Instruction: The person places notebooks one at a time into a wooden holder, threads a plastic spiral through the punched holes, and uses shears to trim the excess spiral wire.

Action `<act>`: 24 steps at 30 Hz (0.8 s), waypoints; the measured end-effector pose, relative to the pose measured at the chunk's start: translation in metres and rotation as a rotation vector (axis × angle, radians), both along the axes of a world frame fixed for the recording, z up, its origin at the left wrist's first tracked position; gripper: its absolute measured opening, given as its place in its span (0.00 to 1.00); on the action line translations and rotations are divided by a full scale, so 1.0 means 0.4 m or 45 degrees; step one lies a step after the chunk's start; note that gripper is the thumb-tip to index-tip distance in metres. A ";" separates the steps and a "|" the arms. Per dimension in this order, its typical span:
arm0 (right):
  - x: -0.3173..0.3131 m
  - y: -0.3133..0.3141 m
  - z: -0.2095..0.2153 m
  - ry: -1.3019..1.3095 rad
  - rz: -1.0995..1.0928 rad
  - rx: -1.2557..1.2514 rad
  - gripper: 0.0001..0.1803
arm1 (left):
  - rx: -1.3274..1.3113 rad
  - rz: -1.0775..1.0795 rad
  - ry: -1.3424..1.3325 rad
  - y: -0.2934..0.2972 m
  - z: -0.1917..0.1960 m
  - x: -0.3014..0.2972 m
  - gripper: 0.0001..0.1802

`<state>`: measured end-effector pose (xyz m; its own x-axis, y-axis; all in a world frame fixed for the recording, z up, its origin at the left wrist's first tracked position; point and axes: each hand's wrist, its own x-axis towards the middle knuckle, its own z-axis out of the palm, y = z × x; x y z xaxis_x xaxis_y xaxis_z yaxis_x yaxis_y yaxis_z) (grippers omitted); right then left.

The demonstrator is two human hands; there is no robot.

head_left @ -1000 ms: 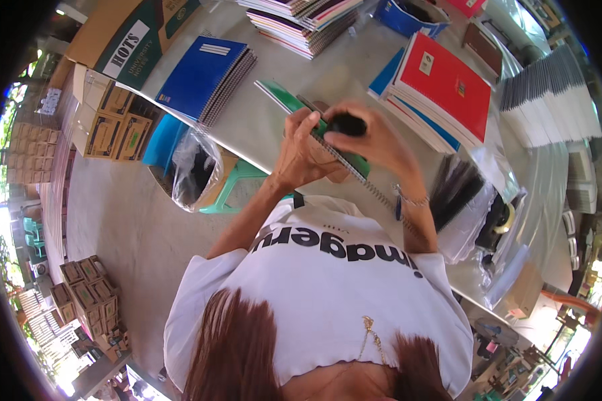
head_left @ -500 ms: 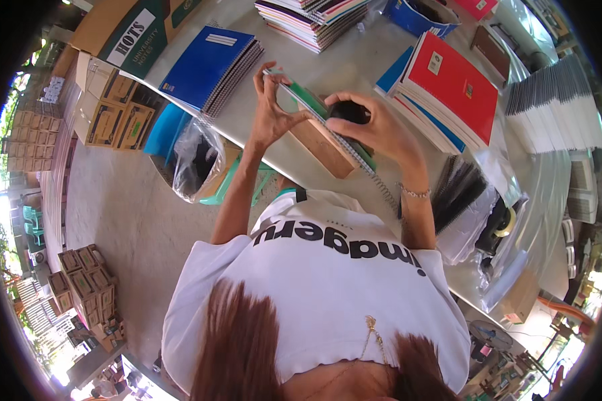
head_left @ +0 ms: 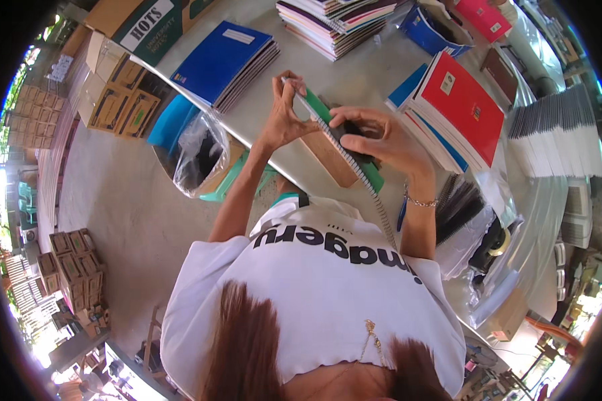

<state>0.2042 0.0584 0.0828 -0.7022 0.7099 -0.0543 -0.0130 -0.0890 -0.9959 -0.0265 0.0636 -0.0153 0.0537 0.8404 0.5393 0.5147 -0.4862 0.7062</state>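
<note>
My left hand (head_left: pixel 284 115) grips the far end of a green-covered notebook (head_left: pixel 371 175), thumb on one side and fingers curled over its top corner. The notebook stands on edge, tilted. A wire spiral coil (head_left: pixel 354 167) runs along its edge, and the coil's loose end trails past the near corner toward my shirt. My right hand (head_left: pixel 388 142) is bent around a black rounded object (head_left: pixel 360 127) against the notebook's side; fingers hide most of it, so its kind is unclear. Below the notebook, a brown wooden block (head_left: pixel 331 160) lies on the table.
Blue spiral notebooks (head_left: pixel 224 63) are stacked at the left, and a mixed notebook pile (head_left: pixel 334 27) stands at the back. Red notebooks (head_left: pixel 465 100) lie to the right, near black coils (head_left: pixel 451 204). A plastic-lined bin (head_left: pixel 204 157) stands beside the table edge (head_left: pixel 231 127).
My right hand has turned, and the black object is now mostly covered. More of the coil lies along the notebook edge in view. The whole scene has shifted slightly as the head moved.
</note>
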 end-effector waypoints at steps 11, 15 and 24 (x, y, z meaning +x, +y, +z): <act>-0.026 -0.019 0.050 -0.310 0.073 0.590 0.16 | -0.105 -0.059 -0.030 -0.012 -0.007 0.024 0.38; 0.006 -0.019 0.039 -0.116 0.091 0.124 0.16 | -0.071 -0.104 -0.021 -0.020 0.002 0.040 0.42; -0.023 0.018 -0.026 -0.171 -0.271 0.750 0.13 | -0.248 -0.292 -0.344 -0.025 0.007 0.027 0.44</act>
<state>0.1948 0.0654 0.0723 -0.5570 0.7706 0.3098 0.1581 0.4646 -0.8713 -0.0158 0.0538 -0.0125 0.1295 0.9109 0.3917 0.1916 -0.4106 0.8915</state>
